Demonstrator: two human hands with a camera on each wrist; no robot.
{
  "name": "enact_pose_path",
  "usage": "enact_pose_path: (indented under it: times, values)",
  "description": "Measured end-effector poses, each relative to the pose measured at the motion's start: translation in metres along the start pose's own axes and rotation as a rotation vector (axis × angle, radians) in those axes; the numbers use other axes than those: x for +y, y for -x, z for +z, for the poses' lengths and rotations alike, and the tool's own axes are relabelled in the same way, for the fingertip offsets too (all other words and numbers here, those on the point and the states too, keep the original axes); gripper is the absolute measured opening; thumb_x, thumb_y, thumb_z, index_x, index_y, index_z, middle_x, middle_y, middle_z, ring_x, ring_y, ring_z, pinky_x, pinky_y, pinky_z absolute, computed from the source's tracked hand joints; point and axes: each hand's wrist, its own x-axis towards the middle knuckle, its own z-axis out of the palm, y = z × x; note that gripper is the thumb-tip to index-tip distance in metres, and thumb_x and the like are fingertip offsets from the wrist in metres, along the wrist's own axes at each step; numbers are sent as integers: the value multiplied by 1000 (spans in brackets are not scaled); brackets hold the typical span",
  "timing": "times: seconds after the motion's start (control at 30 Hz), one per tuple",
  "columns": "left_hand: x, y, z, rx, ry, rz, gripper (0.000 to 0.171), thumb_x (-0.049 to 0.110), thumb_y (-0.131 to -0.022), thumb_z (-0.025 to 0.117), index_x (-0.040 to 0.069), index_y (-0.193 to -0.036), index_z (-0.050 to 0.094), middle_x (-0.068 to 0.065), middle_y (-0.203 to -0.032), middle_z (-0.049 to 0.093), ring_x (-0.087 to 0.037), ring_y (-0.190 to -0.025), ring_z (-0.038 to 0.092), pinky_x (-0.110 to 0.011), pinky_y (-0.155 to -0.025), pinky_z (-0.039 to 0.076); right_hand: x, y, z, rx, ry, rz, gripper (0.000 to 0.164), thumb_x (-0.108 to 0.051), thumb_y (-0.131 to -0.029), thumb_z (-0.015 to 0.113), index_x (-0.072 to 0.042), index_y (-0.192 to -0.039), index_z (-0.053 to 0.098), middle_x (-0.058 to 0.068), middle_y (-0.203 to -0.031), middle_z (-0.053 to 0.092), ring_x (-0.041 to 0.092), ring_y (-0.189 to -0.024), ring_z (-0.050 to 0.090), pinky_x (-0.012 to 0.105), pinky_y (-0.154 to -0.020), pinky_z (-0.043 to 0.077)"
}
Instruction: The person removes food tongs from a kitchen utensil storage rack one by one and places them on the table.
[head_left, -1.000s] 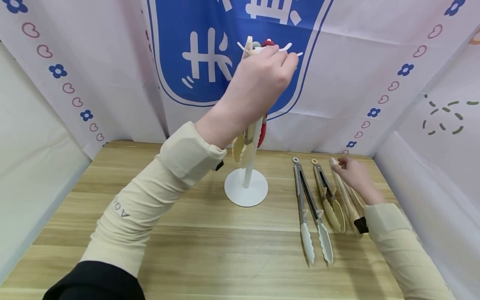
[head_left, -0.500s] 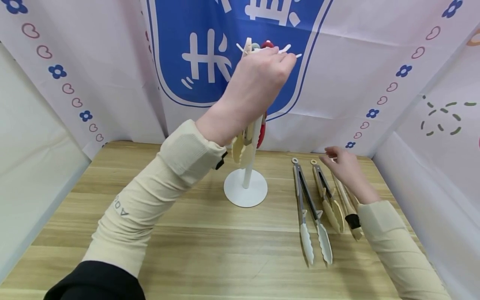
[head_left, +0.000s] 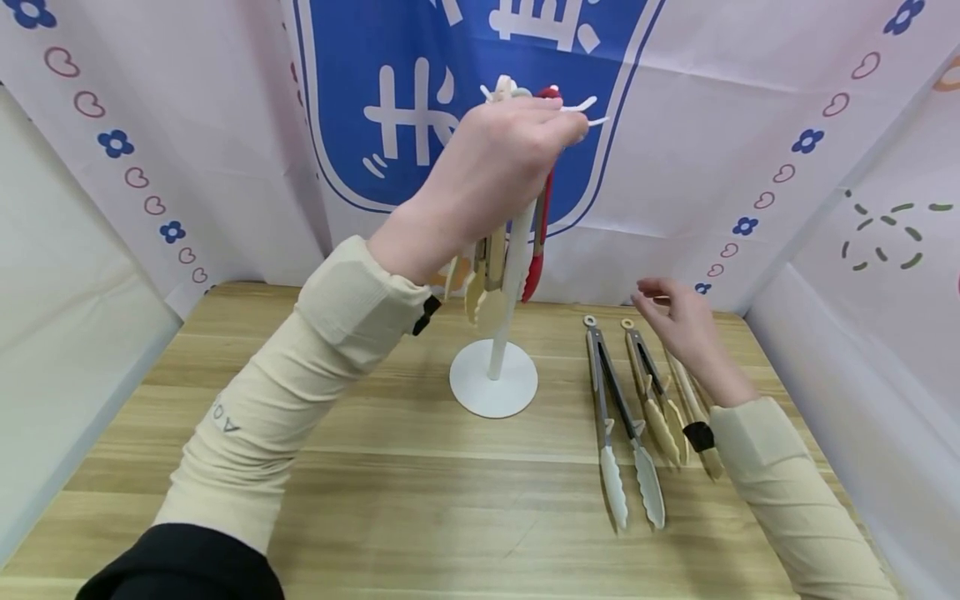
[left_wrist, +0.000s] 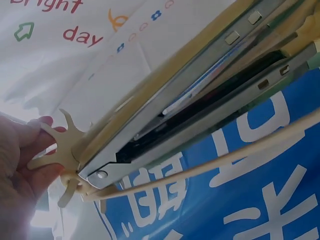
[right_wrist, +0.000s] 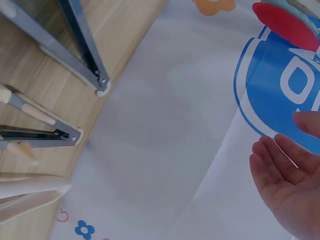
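My left hand [head_left: 517, 158] grips the top of a white stand, its fingers on the hooks [left_wrist: 62, 145]. From these hooks hang several tongs: red-tipped tongs [head_left: 536, 267] on the right and pale yellow tongs [head_left: 489, 287] on the left, partly hidden by the hand and wrist. The stand's round base [head_left: 493, 400] is on the table. My right hand [head_left: 690, 329] hovers above the right back of the table, holding nothing, fingers loosely bent. Below it lie beige slender tongs [head_left: 682, 379], partly covered by the wrist. Yellow-tipped tongs [head_left: 654, 383] lie beside them.
White-tipped tongs [head_left: 611, 417] lie spread on the wooden table [head_left: 420, 500], to the right of the stand. A printed white and blue cloth [head_left: 390, 183] hangs right behind the table, and pale side walls [head_left: 862, 350] flank it.
My right hand has let go of the beige tongs and risen up and left. My left hand has shifted slightly left; the hooks and hanging tongs have turned, showing more of the red-tipped tongs.
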Motion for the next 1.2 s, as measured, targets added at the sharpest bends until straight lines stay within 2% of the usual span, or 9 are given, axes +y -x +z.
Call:
enact_pose_path:
  times: [0.23, 0.37, 0.5, 0.67, 0.8, 1.03, 1.2]
  values:
    - [-10, 7, 0, 102, 119, 83, 25, 6, -95, 43, 3, -104, 66, -9, -107, 66, -18, -105, 59, -24, -93, 43, -10, -2, -3, 51, -37, -48, 35, -23, -92, 53, 5, -113, 56, 22, -110, 58, 35, -101, 55, 47, -86, 46]
    - [-15, 10, -2, 109, 199, 103, 23, 10, -95, 46, 3, -101, 67, -9, -103, 67, -18, -107, 58, -22, -96, 40, -16, -3, -7, 94, -68, -82, 32, -20, -91, 55, 6, -110, 58, 22, -109, 60, 34, -98, 57, 47, -84, 47]
    - [-20, 13, -5, 106, 229, 117, 21, 9, -94, 49, 3, -102, 67, -9, -102, 67, -18, -109, 57, -23, -97, 39, -22, -5, -11, 116, -86, -101, 31, -20, -91, 56, 5, -109, 59, 20, -108, 61, 32, -97, 58, 46, -84, 47]
    - [-25, 16, -5, 156, 280, 135, 21, 7, -92, 51, 2, -104, 68, -9, -105, 67, -19, -107, 58, -25, -96, 40, -30, -7, -14, 126, -103, -100, 31, -22, -90, 58, 2, -110, 60, 16, -109, 62, 27, -98, 59, 42, -86, 47]
    - [-28, 18, -5, 185, 320, 149, 19, 6, -90, 54, 2, -103, 69, -10, -104, 66, -20, -104, 60, -24, -95, 41, -37, -8, -14, 129, -110, -107, 32, -22, -89, 59, 1, -111, 60, 13, -110, 62, 24, -99, 58, 38, -86, 47]
    - [-36, 19, -5, 227, 381, 205, 17, 4, -88, 57, 0, -99, 69, -12, -100, 67, -21, -100, 62, -25, -91, 44, -49, -12, -16, 131, -185, -127, 32, -19, -88, 61, 1, -113, 59, 12, -112, 61, 22, -101, 57, 20, -86, 46]
    - [-40, 20, -5, 249, 442, 236, 14, 3, -86, 60, -2, -94, 70, -11, -97, 68, -21, -99, 62, -25, -91, 45, -58, -14, -16, 115, -280, -111, 34, -17, -87, 62, 1, -116, 58, 14, -116, 59, 21, -104, 56, 18, -87, 45]
